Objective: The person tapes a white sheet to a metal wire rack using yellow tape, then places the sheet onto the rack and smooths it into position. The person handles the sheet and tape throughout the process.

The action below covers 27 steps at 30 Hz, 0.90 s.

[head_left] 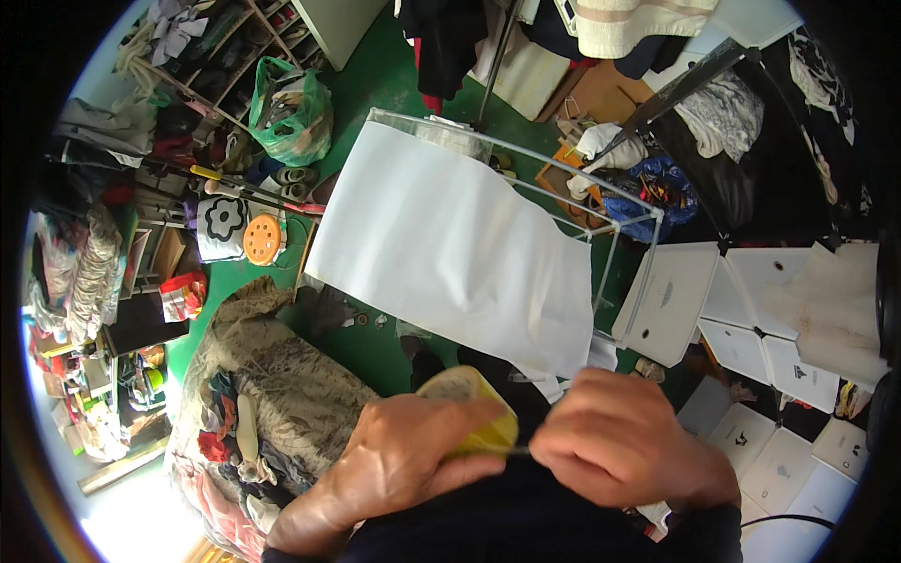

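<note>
In front of my body, my left hand (404, 460) is wrapped round a yellow roll of tape (488, 427). Its round, greyish end faces up and away from me. A thin strip runs from the roll toward my right hand (610, 441), whose fingers are closed in a pinch on it. Just beyond both hands, a large white sheet (450, 239) lies over a frame of pale tubes (563, 169). The sheet's near right corner hangs close to my right hand and looks slightly rumpled.
A camouflage cloth (272, 375) with clothes piled on it lies at left. Beyond it stand an orange stool (266, 238) and a green plastic bag (291, 113). White panel boxes (671, 300) line the right side. Dark poles (690, 94) and hanging clothes are at the far right.
</note>
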Available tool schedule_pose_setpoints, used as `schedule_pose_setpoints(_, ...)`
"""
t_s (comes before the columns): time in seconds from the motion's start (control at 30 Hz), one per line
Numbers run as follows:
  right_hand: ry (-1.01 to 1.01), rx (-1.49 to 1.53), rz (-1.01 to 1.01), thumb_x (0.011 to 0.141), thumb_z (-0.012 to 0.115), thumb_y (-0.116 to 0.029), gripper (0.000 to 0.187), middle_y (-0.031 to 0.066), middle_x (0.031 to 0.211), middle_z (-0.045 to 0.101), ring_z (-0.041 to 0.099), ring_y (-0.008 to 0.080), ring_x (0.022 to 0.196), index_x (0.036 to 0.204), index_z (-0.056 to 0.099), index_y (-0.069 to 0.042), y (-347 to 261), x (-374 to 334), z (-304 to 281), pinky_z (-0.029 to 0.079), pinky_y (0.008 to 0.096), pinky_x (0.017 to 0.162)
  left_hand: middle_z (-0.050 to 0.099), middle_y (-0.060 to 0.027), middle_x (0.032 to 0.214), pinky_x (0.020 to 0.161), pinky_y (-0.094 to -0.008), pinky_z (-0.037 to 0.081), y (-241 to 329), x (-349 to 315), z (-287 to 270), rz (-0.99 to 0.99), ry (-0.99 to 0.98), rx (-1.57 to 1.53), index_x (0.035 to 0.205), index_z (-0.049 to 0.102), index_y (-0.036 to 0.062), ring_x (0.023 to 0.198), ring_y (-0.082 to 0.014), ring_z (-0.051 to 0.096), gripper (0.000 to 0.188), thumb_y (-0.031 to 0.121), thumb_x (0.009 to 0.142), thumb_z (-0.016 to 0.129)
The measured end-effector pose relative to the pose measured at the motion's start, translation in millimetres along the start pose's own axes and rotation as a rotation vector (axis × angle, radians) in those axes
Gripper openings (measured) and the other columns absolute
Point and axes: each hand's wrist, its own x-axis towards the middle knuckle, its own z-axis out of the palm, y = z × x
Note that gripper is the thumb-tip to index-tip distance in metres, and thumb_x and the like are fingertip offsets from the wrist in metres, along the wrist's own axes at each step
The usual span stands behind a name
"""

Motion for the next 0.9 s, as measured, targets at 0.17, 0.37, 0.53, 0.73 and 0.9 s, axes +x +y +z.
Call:
schedule_pose_setpoints(0.17,-0.01,0.068,-0.13,0.078,0.078,-0.003,0.014,0.0082,0.084,0.066,0.063,0.0216,0.067,0.09,0.07,-0.004,-13,2,-31,0.05,0.034,0.056,0.058,-0.0004,0.064,0.051,-0.0375,0.043,9,3,-27,0.164,-0.084,-0.029,0.11,0.076,0.0126,0.052,-0.0228,0.057,0.035,0.035,0.084,0.084)
schedule_pose_setpoints(0.37,0.04,0.12,-0.455,0.061,0.074,-0.005,0.028,0.0063,0.077,0.064,0.056,0.0204,0.058,0.088,0.074,-0.002,-24,3,-58,0.039,0.0313,0.047,0.043,0.0059,0.054,0.043,-0.0328,0.03,54,18,-47,0.338,0.051,0.24,0.107,0.076,0.0146,0.04,-0.0136,0.041,0.026,0.033,0.088,0.078)
schedule_pose_setpoints(0.53,0.28,0.149,-0.672,0.059,0.074,-0.007,0.015,0.004,0.074,0.064,0.056,0.0147,0.058,0.074,0.074,-0.005,-27,4,-54,0.042,0.0297,0.047,0.043,0.0047,0.059,0.043,-0.0284,0.035,66,24,-48,0.622,0.257,0.239,0.097,0.08,0.0172,0.049,-0.0122,0.048,0.036,0.014,0.062,0.082)
schedule_pose_setpoints(0.73,0.272,0.226,-0.593,0.067,0.079,-0.008,0.01,0.0023,0.068,0.062,0.056,0.0143,0.057,0.071,0.071,-0.008,-35,4,-62,0.047,0.0307,0.048,0.045,0.0051,0.066,0.046,-0.0274,0.032,80,25,-42,0.607,0.387,0.251,0.09,0.082,0.0218,0.052,-0.0128,0.046,0.028,0.023,0.062,0.081)
schedule_pose_setpoints(0.9,0.338,0.242,-0.519,0.065,0.081,-0.011,0.014,0.0014,0.068,0.06,0.055,0.0152,0.057,0.072,0.069,-0.009,-34,3,-57,0.044,0.0294,0.048,0.048,0.0047,0.068,0.048,-0.0288,0.033,66,27,-20,0.688,0.619,0.187,0.088,0.082,0.021,0.051,-0.0123,0.045,0.024,0.028,0.065,0.082)
